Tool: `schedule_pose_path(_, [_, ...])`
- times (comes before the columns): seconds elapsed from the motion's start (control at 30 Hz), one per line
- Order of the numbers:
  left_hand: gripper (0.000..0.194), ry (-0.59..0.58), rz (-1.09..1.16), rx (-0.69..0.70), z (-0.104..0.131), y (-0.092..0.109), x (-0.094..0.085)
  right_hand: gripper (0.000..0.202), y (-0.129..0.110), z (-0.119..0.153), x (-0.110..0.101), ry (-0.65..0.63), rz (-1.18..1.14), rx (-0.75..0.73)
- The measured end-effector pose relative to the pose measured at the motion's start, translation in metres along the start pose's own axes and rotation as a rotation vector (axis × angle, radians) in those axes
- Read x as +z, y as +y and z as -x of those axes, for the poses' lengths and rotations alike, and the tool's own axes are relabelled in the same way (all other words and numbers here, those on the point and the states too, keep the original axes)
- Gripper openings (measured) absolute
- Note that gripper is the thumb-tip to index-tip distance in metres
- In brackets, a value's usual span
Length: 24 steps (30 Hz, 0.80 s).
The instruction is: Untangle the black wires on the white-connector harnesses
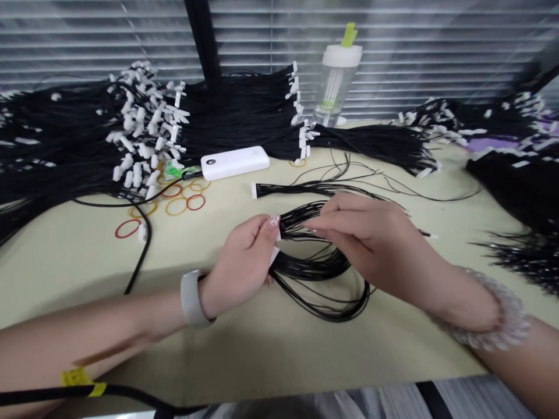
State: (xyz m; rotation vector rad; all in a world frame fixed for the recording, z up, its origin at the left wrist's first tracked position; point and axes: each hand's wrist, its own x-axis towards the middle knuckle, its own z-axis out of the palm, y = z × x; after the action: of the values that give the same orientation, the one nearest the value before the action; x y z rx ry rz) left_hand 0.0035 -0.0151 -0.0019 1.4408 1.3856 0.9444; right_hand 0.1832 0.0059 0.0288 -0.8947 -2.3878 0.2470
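Note:
My left hand (244, 256) is closed on the white connector ends of a looped black wire bundle (314, 265), thumb on top. The bundle curves out to the right and back over the table. My right hand (362, 233) has its fingertips pinched together at the upper wires of the loop, just right of the connectors. Behind both hands lies another black wire bundle (288, 189) with a white connector (254, 190) at its left end; thin loose wires trail off to its right.
Piles of black cables (244, 110) with white connectors line the back. A white power bank (236, 163), rubber bands (195, 202) and a clear bottle (336, 84) stand or lie before the blinds. More cables (515, 186) are at right; a black cord (146, 244) crosses the left.

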Motion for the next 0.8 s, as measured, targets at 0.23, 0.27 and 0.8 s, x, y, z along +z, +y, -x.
schedule_pose_path(0.23, [0.036, -0.039, -0.097, 0.06, 0.002, 0.003, 0.001, 0.006, -0.005, -0.001, 0.014, 0.096, 0.18, 0.049])
schedule_pose_path(0.27, [0.036, -0.039, -0.11, 0.07, 0.002, 0.003, 0.002, 0.005, -0.006, -0.001, 0.015, 0.082, 0.188, 0.037])
schedule_pose_path(0.8, [0.034, -0.046, -0.109, 0.086, 0.003, 0.004, 0.002, 0.006, -0.008, -0.001, 0.015, 0.067, 0.118, 0.055])
